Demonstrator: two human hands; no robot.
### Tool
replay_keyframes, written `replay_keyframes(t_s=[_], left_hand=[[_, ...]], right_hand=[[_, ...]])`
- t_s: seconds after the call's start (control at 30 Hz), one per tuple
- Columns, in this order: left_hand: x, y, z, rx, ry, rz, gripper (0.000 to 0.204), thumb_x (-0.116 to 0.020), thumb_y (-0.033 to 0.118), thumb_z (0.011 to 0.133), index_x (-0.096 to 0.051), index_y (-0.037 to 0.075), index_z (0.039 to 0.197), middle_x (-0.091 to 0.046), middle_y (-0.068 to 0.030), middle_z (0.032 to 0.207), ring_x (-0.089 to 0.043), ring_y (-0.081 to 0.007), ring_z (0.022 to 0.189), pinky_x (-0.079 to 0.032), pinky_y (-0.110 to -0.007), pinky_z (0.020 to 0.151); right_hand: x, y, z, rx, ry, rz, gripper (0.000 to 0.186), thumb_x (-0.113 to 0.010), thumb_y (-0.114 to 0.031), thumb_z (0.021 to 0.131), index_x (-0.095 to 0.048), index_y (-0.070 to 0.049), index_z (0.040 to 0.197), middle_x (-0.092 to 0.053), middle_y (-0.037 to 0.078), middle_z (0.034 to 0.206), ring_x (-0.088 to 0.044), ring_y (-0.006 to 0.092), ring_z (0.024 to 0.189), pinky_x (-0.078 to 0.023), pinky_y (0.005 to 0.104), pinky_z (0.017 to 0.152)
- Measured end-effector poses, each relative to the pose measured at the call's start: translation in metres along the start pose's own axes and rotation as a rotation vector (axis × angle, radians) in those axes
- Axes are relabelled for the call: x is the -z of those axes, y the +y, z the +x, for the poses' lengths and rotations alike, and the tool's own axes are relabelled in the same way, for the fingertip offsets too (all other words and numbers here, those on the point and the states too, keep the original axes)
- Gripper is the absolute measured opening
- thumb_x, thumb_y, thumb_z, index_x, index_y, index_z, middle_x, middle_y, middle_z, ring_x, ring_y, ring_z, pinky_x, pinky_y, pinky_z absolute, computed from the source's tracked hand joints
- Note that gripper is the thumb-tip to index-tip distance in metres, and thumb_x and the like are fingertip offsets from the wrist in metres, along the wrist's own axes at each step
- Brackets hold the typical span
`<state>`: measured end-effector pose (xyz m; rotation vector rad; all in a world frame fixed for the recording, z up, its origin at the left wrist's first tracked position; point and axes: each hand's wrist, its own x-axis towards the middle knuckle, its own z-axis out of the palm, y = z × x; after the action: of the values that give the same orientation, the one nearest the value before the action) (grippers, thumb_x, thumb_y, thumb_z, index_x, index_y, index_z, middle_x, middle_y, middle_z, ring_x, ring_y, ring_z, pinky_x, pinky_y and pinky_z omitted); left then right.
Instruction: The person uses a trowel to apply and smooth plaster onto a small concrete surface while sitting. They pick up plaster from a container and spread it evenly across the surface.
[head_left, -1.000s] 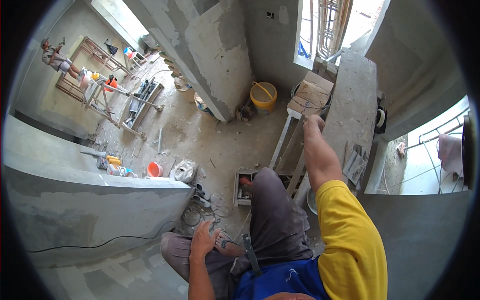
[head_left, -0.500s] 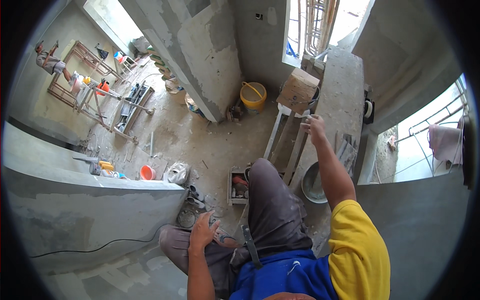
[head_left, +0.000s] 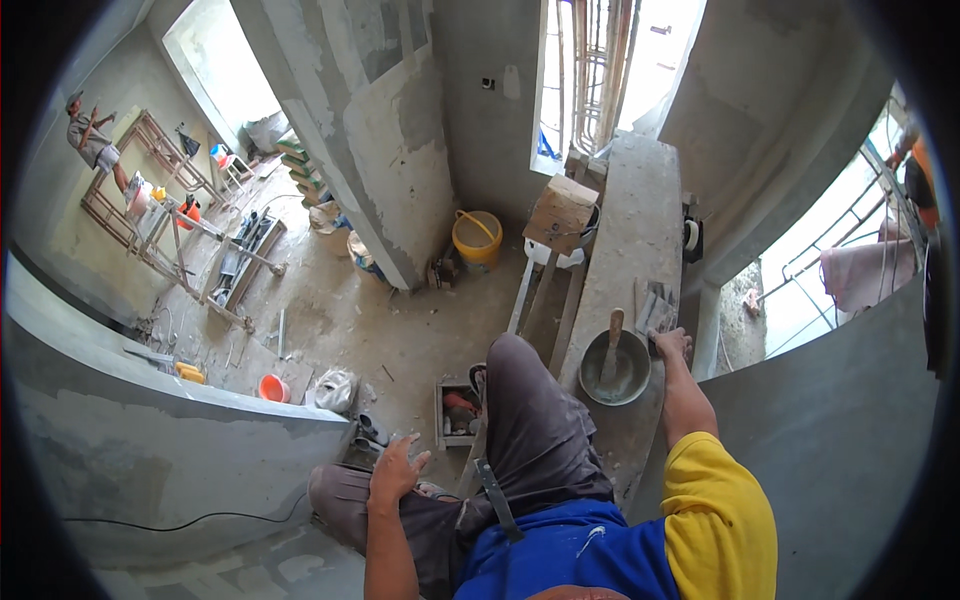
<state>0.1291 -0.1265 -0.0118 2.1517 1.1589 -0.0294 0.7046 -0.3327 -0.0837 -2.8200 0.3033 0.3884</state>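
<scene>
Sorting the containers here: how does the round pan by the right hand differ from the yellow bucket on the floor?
The grey pan is shallow; the yellow bucket is deep. The pan sits up on the concrete ledge beside the right hand; the bucket stands below by the wall. A wooden-handled tool rests in the pan. Both are round.

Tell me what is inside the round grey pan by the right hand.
Inside the round pan rests a trowel, its wooden handle sticking up over the rim toward the wall. The blade lies on grey mortar residue; what is beneath the blade is hidden. The right hand rests beside the rim.
</scene>
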Motion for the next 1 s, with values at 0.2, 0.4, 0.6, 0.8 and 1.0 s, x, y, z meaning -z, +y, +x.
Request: replay_keyframes(t_s=[0.2,0.4,0.6,0.8,1.0], left_hand=[[0.001,-0.005,0.001,-0.027,0.026,-0.007,0.05,-0.066,0.034,0.088,-0.055,0.008,0.129,-0.057,-0.0199,0.127,-0.052,-0.0372,0.12,-0.042,-0.044,0.1],[0.007,-0.004,-0.005,-0.001,0.029,-0.027,0.051,-0.063,0.038,0.089,-0.054,0.009,0.13,-0.057,-0.0196,0.127,-0.052,-0.0363,0.12,-0.042,-0.043,0.1],[0.01,0.0,-0.001,0.0,0.019,-0.05,0.053,-0.062,0.04,0.089,-0.054,0.008,0.131,-0.056,-0.0201,0.128,-0.053,-0.0366,0.119,-0.043,-0.043,0.1],[0.005,-0.008,0.001,-0.025,0.056,-0.115,0.052,-0.063,0.039,0.09,-0.055,0.007,0.13,-0.057,-0.0211,0.127,-0.054,-0.0377,0.118,-0.043,-0.043,0.099],[0.002,-0.01,0.008,-0.05,0.135,-0.221,0.052,-0.065,0.035,0.09,-0.054,0.005,0.131,-0.059,-0.0225,0.122,-0.058,-0.036,0.114,-0.046,-0.04,0.096]], right_hand=[[-0.001,0.008,0.011,-0.058,-0.054,0.026,0.096,-0.082,-0.053,0.068,-0.041,-0.005,0.14,-0.04,0.021,0.146,-0.037,0.0378,0.136,-0.036,0.0499,0.109],[0.008,0.013,0.022,0.046,-0.049,0.02,0.073,-0.086,-0.045,0.066,-0.063,-0.001,0.119,-0.062,0.02,0.124,-0.058,0.0339,0.12,-0.047,0.0424,0.1],[0.009,0.03,0.067,0.262,0.041,0.07,0.065,-0.086,-0.039,0.066,-0.064,0.0,0.114,-0.065,0.022,0.116,-0.063,0.0342,0.111,-0.051,0.0408,0.092],[0.024,0.01,0.052,0.229,0.207,0.343,0.061,-0.083,-0.032,0.071,-0.06,-0.001,0.119,-0.065,0.022,0.116,-0.062,0.0361,0.11,-0.049,0.0415,0.092],[0.057,-0.044,-0.033,0.577,0.046,0.826,0.042,-0.072,-0.017,0.085,-0.055,0.004,0.117,-0.065,0.014,0.103,-0.062,0.0251,0.092,-0.049,0.0354,0.083]])
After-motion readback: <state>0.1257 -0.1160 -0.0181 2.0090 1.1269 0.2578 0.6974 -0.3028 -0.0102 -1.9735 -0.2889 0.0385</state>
